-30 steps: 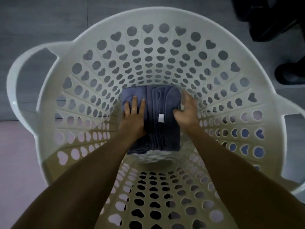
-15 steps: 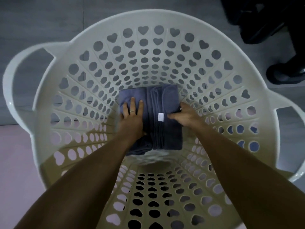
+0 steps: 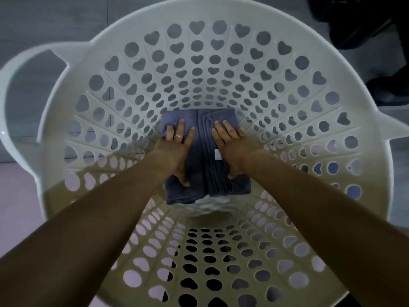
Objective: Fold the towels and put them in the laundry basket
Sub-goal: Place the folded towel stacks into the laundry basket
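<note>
Folded blue towels (image 3: 204,156) lie at bottom of white laundry basket (image 3: 287,36). Left hand (image 3: 174,149) and right hand (image 3: 232,147) press flat on top, fingers straight, released, grasping nothing.

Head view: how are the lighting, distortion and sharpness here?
Head view: dim, cool light; wide-angle bowing of the laundry basket rim; towels and both hands, left hand, right hand, reasonably sharp; the basket floor just below the towels looks smeared.

The white laundry basket (image 3: 376,151), pierced with round and heart-shaped holes, holds slate-blue folded towels (image 3: 199,173) bearing a small white tag (image 3: 218,155), on grey floor (image 3: 55,18).
</note>
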Available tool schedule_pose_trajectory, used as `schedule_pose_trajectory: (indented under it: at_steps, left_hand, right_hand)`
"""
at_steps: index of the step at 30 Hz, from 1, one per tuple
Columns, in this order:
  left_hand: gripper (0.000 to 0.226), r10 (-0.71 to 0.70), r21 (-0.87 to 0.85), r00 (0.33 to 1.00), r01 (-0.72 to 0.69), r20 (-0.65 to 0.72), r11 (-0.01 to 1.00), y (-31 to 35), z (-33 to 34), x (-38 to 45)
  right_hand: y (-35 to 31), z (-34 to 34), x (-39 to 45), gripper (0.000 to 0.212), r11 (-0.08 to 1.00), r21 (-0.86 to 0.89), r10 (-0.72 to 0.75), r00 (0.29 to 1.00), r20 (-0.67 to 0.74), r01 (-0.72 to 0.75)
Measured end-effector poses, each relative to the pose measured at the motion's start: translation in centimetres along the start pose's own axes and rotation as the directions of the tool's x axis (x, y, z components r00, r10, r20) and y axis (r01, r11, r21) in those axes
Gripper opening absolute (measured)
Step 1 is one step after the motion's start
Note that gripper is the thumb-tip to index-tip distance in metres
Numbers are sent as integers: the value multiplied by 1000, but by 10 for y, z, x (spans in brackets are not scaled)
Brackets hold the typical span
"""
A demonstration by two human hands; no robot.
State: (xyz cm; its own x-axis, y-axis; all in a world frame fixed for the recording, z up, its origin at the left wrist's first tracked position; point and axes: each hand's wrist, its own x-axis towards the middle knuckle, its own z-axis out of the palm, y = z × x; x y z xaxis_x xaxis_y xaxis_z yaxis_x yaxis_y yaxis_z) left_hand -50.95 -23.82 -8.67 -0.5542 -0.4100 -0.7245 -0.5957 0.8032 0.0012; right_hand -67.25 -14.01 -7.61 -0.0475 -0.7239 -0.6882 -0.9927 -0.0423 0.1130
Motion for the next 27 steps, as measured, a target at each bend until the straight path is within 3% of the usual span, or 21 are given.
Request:
schedule_pose_trajectory:
  at_steps: [3,5,9,12,14,17,19,20,24,27]
  left_hand:
    - [157,-8,-32,975,1,-221,999,-1,28,11]
    - [158,-19,-5,960,19,-278,1000,-1,36,16]
    - [155,-100,-30,977,96,-189,995,15,21,3]
    - [150,-153,-52,980,148,-128,988,31,8,-14]
    - [135,-149,-94,982,138,-119,986,30,3,-25]
    - [82,-113,-257,971,56,-212,965,22,-8,-40]
    - [38,-75,-430,975,-22,-207,903,24,-24,-56]
    - [27,-60,-496,975,-54,-212,866,29,-33,-67]
    - [21,-115,-665,860,-292,-496,687,57,-64,-125]
    - [15,-99,-729,808,-463,-581,504,88,-76,-180]
  right_hand:
    - [-13,8,11,137,997,8,79,993,-90,-78]
    - [-24,10,15,128,991,41,128,982,-140,-124]
    - [-31,-7,4,110,979,138,161,983,-90,-147]
    - [-25,-16,-14,96,932,349,142,985,-95,-101]
    - [-18,-18,-33,83,865,499,96,993,-75,-46]
    - [-8,-23,-69,47,745,663,161,984,-78,-69]
    - [-2,-33,-97,46,656,753,244,959,-145,-53]
    - [-1,-40,-113,44,604,797,285,939,-194,-18]
    - [2,-59,-200,34,381,899,415,829,-374,215]
    - [4,-50,-271,26,322,872,418,771,-480,368]
